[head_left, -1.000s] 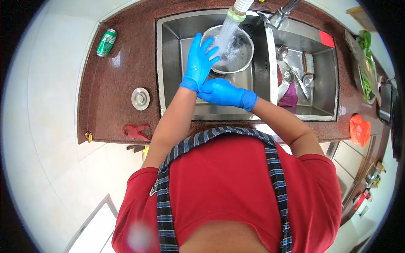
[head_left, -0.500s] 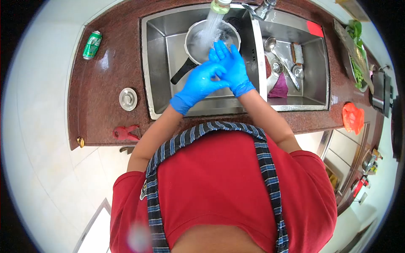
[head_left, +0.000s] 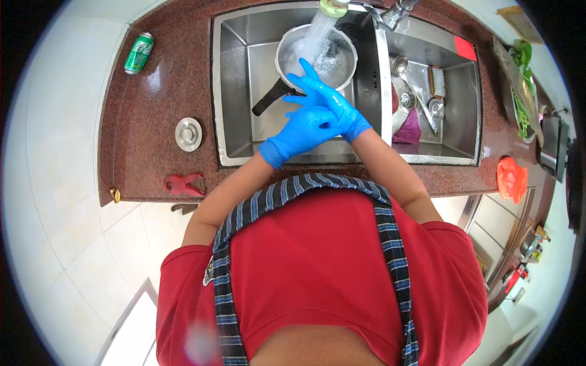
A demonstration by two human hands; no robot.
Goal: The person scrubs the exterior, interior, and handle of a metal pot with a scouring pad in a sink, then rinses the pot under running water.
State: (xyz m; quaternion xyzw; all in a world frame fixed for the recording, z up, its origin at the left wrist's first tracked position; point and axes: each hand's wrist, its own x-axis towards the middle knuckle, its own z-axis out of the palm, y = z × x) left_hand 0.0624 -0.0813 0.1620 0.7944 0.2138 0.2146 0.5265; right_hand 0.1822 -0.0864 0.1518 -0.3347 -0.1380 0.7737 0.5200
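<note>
Both hands wear blue gloves and touch each other over the front of the left sink basin (head_left: 235, 131). My right hand (head_left: 326, 104) has its fingers spread toward the back left, near the rim of a round pot (head_left: 332, 76). Against its palm and wrist side lies my left hand (head_left: 305, 133), its fingers closed on the glove. Water runs from a faucet head (head_left: 333, 7) into the pot, which holds bubbling water. The pot's black handle (head_left: 273, 97) points to the front left.
The right basin (head_left: 455, 125) holds a ladle (head_left: 400, 66), a brush (head_left: 436, 82) and a purple cloth (head_left: 409, 129). On the counter (head_left: 159, 116) are a green can (head_left: 139, 53), a drain strainer (head_left: 188, 134) and a red tool (head_left: 183, 184). An orange bag (head_left: 511, 179) lies at the right.
A second ago my left hand was spread and my right hand held its wrist. Now my right hand is spread, and my left hand has closed on that glove.
</note>
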